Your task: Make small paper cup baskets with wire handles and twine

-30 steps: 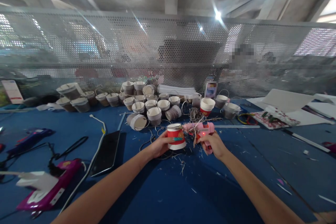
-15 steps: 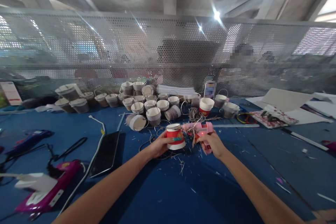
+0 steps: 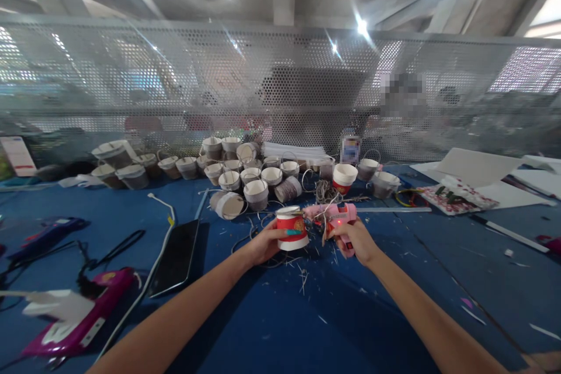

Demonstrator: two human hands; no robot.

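Note:
My left hand point(image 3: 265, 243) is closed around a red and white paper cup point(image 3: 291, 227), held upside down above the blue table. In my right hand point(image 3: 358, 241) is a pink glue gun point(image 3: 340, 216) with a small red light lit on its body. Its nozzle points left and meets the cup near the upper right edge; whether it touches cannot be made out. A long clear glue stick point(image 3: 390, 210) sticks out of the gun's back. Thin cord lies behind and below the cup. Beyond stands a stack of white and red paper cups point(image 3: 344, 175).
Several small grey-wrapped buckets with handles point(image 3: 256, 194) stand at the back. A black phone point(image 3: 175, 257), a white cable and a purple power strip point(image 3: 83, 318) lie left. White sheets point(image 3: 477, 169) and a patterned packet point(image 3: 458, 194) are right. A perforated metal screen point(image 3: 280, 82) rises behind.
The cup has shifted very slightly left in my left hand. The glue gun stays almost in place, its nozzle still at the cup's upper edge.

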